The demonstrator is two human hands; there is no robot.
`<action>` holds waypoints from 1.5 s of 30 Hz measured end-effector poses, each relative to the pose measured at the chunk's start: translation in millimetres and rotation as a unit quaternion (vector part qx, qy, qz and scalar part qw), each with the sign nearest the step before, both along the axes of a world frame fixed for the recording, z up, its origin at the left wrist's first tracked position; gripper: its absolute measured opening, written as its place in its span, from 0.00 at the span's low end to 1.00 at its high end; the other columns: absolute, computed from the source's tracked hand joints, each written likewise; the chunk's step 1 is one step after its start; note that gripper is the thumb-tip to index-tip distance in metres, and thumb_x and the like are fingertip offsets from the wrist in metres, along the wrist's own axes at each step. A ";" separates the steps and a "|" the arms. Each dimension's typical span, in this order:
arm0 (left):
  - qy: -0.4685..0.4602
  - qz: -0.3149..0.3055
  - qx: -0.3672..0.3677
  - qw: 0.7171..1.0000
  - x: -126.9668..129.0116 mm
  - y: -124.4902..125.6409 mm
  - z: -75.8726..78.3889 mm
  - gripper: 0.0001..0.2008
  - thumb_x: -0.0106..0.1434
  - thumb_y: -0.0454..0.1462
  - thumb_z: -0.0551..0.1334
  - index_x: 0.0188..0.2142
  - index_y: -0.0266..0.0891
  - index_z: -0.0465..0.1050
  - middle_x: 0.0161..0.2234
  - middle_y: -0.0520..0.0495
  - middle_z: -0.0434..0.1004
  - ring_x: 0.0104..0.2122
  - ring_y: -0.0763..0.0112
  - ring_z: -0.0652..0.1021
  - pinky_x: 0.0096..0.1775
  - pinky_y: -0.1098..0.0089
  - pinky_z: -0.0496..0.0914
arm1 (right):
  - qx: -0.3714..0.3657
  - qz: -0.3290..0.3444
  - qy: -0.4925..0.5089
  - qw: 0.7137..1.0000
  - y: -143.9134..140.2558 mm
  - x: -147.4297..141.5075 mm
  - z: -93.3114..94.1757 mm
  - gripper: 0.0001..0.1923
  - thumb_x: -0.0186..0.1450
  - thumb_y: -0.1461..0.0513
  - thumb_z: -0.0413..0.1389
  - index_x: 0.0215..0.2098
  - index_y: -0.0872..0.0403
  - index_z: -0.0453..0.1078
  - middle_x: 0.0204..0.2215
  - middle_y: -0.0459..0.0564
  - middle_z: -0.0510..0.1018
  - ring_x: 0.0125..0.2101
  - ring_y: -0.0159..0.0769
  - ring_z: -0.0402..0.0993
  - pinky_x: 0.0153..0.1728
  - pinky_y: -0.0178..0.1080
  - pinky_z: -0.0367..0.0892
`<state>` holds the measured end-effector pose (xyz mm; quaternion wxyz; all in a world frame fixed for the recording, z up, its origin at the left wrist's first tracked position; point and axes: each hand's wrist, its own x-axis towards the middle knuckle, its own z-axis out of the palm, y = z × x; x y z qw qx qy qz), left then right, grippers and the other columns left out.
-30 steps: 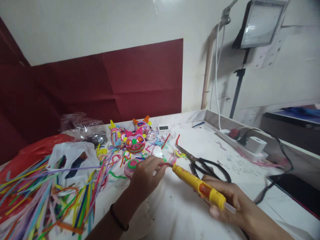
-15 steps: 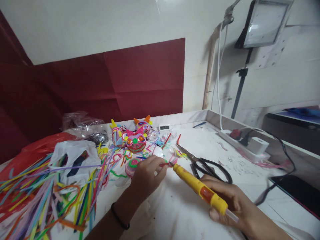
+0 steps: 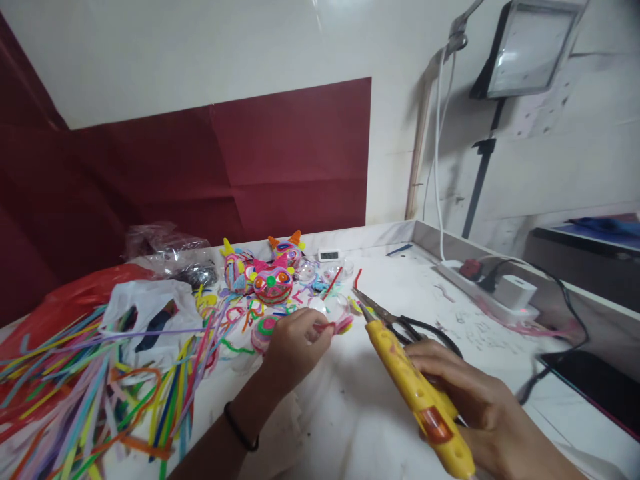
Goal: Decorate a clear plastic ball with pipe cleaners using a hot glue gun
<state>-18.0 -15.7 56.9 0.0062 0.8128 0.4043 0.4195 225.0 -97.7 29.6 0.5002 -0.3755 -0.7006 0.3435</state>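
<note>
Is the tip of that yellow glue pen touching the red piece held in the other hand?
Apart. The head view shows bare table between the glue pen tip and the red piece pinched in the left hand.

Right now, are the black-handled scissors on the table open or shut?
Shut, or nearly: the blades of the scissors lie together as one narrow point beside the glue pen in the right hand.

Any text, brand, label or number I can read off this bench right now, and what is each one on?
Nothing reads clearly.
Small white digital display at the back edge of the table: dark digits show, too small and blurred to read.
Yellow glue pen in the right hand: no legible marking.
White adapter on the power strip: no readable print.
Lamp panel: blank glare.
</note>
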 end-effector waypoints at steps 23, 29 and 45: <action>-0.162 0.048 -0.245 0.955 -7.8 10.0 -0.5 0.08 0.54 0.41 0.62 0.25 0.39 0.71 0.15 0.56 0.70 0.17 0.73 0.72 0.21 0.75 0.62 | 0.027 0.108 -0.351 0.930 5.1 5.9 -2.4 0.27 0.53 0.71 0.57 0.51 0.50 0.70 0.52 0.58 0.73 0.52 0.48 0.71 0.49 0.44 0.70; -0.113 0.041 -0.261 0.958 -4.9 5.0 1.8 0.08 0.54 0.41 0.61 0.25 0.39 0.71 0.15 0.56 0.68 0.17 0.74 0.70 0.20 0.75 0.59 | 0.096 0.031 -0.317 0.943 26.4 -3.1 26.2 0.24 0.60 0.68 0.55 0.54 0.51 0.67 0.55 0.58 0.69 0.57 0.49 0.64 0.56 0.52 0.62; -0.087 -0.016 -0.308 0.947 -1.7 -3.4 8.6 0.05 0.51 0.38 0.62 0.25 0.37 0.72 0.14 0.59 0.61 0.17 0.78 0.62 0.20 0.76 0.53 | 0.160 0.157 -0.266 0.938 86.1 -38.9 50.4 0.13 0.63 0.67 0.56 0.46 0.53 0.72 0.41 0.53 0.77 0.42 0.40 0.71 0.45 0.46 0.65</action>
